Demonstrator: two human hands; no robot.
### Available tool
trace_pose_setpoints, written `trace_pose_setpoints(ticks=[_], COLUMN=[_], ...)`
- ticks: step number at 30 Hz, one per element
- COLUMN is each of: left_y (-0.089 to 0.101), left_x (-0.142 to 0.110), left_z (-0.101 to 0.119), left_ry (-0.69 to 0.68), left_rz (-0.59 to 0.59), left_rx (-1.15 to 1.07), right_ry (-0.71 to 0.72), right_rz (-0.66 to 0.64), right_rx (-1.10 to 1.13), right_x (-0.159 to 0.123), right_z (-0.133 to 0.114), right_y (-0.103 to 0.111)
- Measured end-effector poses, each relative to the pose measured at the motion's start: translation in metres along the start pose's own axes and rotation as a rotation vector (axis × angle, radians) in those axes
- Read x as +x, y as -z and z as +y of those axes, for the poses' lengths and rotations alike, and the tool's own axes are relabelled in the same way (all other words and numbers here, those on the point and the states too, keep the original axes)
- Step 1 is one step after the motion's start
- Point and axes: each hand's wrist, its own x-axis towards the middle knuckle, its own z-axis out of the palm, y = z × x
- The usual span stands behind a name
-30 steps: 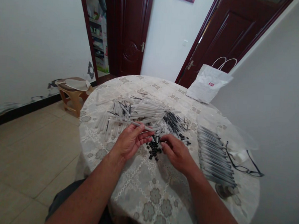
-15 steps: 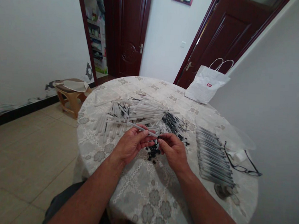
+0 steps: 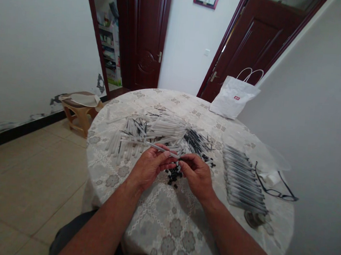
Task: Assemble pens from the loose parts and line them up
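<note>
Over the table (image 3: 149, 226): your two hands are close together, fingertips meeting at one end of a single tube.
Left hand (image 3: 150, 168): clamped on the tube (image 3: 157, 147) between thumb and fingers, so that it slants down toward your right.
Right hand (image 3: 196, 174): thumb and fingers pinched together at the tube's right end; what lies between them is too small and hidden to tell.
Black caps (image 3: 173, 177): a loose heap on the cloth just below your fingertips, more of them beyond your right hand.
White tubes (image 3: 167, 126): a broad pile beyond your hands, a few lying out to the left.
Dark rods (image 3: 197, 141): bunched at the right side of that pile.
Pens (image 3: 244, 180): laid side by side in a row, right of your right hand.
Glasses (image 3: 282, 195): just beyond the pens, arms open.
White bag (image 3: 233, 96): upright at the table's far right.
</note>
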Motion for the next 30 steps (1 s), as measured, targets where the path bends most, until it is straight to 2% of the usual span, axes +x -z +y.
trace_pose_setpoints(ticks=[9,19,27,30], left_y=[-0.003,-0.004,0.001,0.001], left_x=[-0.002,-0.004,0.0,-0.001], left_z=[0.002,0.003,0.003,0.003], left_ry=[0.006,0.05,0.027,0.051], left_rz=[-0.025,-0.034,-0.015,-0.035], left_rx=[0.04,0.086,0.11,0.121], right_ry=[0.002,0.117,0.187,0.199], right_rz=[0.04,-0.025,-0.022,-0.068], right_rx=[0.007,-0.308,-0.294,-0.356], right_x=[0.0,-0.002,-0.004,-0.003], right_z=[0.002,-0.001,-0.012,-0.009], right_y=[0.0,0.006,0.006,0.006])
